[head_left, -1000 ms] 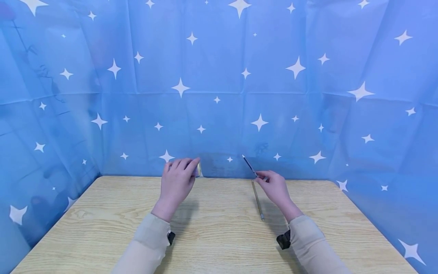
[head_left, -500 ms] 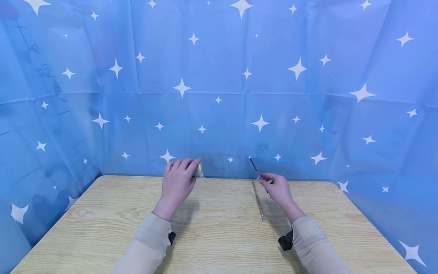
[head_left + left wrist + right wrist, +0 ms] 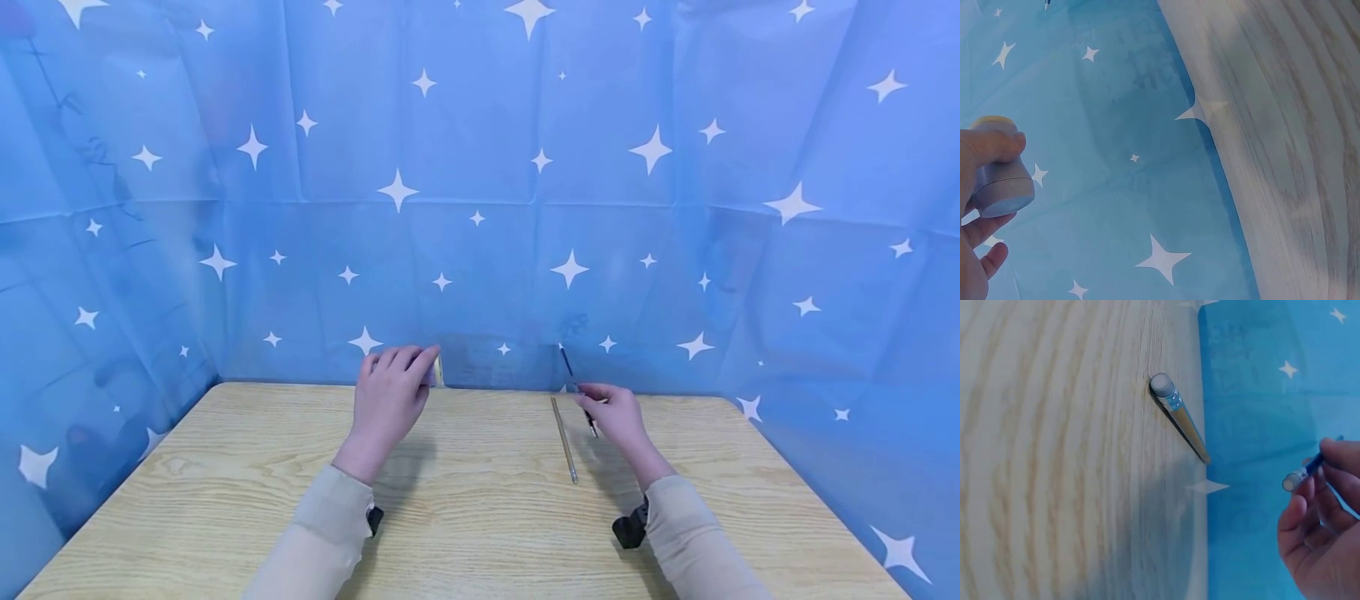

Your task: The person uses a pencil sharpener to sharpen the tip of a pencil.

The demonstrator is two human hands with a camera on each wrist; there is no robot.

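Note:
My left hand (image 3: 388,398) grips a small pale lavender, waisted cylinder (image 3: 1005,192) with a yellow end, above the table's far edge. In the head view mostly the cylinder's yellow end (image 3: 438,372) shows past the fingers. Between thumb and fingers of my right hand (image 3: 617,419) is a dark blue pencil (image 3: 567,362), its light tip pointing up and away. Its white eraser end (image 3: 1295,480) sticks out toward me below the fingers. A yellow-brown pencil (image 3: 564,439) lies on the table just left of my right hand, eraser (image 3: 1162,385) toward me.
The wooden table (image 3: 480,517) ends at a straight far edge, right below both hands. Behind it and along both sides hangs a blue cloth (image 3: 480,275) with white stars.
My right hand has shifted slightly right and toward me with the dark pencil. The pencil has slid through the grip, so its eraser end now shows below the hand. The left hand stays put.

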